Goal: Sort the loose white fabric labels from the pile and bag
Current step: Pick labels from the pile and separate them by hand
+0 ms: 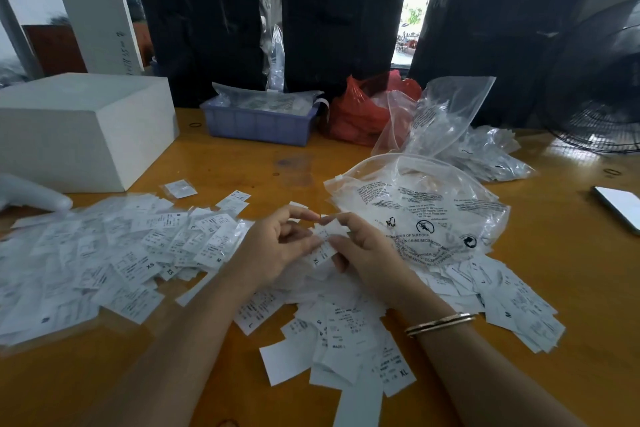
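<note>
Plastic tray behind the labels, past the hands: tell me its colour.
The plastic tray is blue-purple, a periwinkle shade, seen in the head view, the only one.

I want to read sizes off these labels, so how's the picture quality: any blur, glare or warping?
Head view: labels held between left hand and right hand are readable, XL showing; the left pile smears toward the edge; wide-angle warping bends the table; the window is blown out; the bag shows glare.
</note>
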